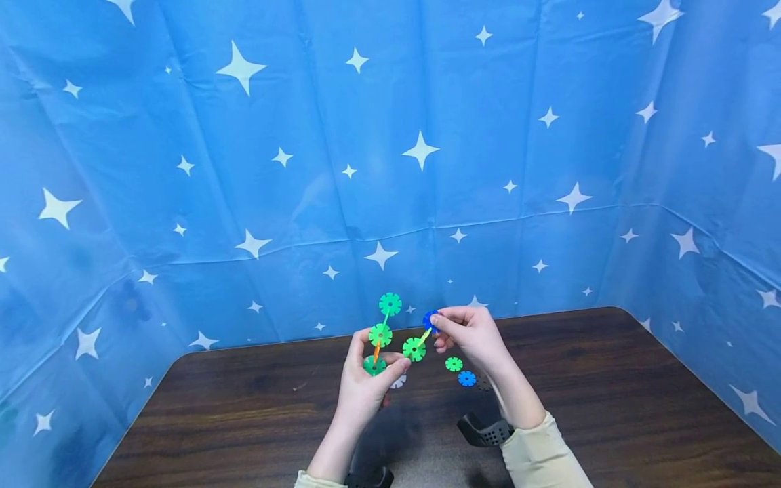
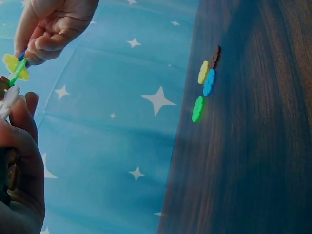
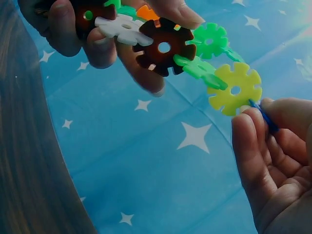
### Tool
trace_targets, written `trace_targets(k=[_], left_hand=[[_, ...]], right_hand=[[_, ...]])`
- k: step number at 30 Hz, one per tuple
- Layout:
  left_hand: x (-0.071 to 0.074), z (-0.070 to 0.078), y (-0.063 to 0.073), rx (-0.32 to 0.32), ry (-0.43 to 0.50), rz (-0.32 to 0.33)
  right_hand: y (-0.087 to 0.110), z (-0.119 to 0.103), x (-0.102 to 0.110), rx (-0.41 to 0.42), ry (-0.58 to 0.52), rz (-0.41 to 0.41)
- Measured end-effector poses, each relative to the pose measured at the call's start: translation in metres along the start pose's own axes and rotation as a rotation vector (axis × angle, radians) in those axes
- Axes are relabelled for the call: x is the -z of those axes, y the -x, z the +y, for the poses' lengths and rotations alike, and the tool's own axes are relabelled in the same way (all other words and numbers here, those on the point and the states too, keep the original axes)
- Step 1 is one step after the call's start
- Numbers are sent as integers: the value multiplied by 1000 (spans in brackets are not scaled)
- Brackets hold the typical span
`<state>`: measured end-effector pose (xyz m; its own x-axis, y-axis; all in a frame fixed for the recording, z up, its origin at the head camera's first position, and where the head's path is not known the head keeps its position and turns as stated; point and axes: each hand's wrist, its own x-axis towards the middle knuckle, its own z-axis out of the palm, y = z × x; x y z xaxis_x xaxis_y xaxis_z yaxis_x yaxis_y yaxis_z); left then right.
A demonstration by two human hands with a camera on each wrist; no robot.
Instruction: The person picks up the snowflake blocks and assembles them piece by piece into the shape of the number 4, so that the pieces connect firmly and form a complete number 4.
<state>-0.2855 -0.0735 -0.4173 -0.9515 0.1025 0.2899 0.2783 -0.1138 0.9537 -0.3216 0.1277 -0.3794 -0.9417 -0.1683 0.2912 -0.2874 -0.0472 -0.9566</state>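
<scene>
My left hand (image 1: pixel 366 379) grips a chain of interlocked notched plastic discs, held above the table. Green discs (image 1: pixel 380 335), an orange disc (image 1: pixel 376 351), a white disc (image 3: pixel 124 29) and brown discs (image 3: pixel 165 47) make up the chain. At its right end sits a yellow disc (image 3: pixel 235 89), joined to a light green disc (image 3: pixel 201 71). My right hand (image 1: pixel 470 335) pinches a blue disc (image 1: pixel 431 321) between thumb and fingers. In the right wrist view the blue disc is edge-on and meets the yellow disc's rim; how deep it sits in the notch cannot be told.
On the dark wooden table (image 1: pixel 244 407), beneath my right hand, lie loose discs: green (image 1: pixel 453 364), blue (image 1: pixel 466 379), brown (image 2: pixel 215 57) and yellow (image 2: pixel 203 72). A blue curtain with white stars (image 1: pixel 390 169) hangs behind the table and along its sides.
</scene>
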Motion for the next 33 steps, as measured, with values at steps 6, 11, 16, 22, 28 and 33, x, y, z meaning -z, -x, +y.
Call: trace_targets(k=[6,11,16,22,28,33], left_hand=[[0,3,0,16,-5,-1],[3,6,-1,75,-15,-48],[5,6,-2,135,-11,-89],[8,0,-4,197,-33,-83],[11,-1,-5,305,48,-121],[14,0,-6,359,128,-125]], right_hand=[[0,2,-2,-18,-5,16],[1,-2,3,-39,21,-46],[3,-1,18,-103,44,-214],[1,5,27,-184,42,-321],[-2,13,27,-202,31,-290],[-2,16,28,-215,7,-232]])
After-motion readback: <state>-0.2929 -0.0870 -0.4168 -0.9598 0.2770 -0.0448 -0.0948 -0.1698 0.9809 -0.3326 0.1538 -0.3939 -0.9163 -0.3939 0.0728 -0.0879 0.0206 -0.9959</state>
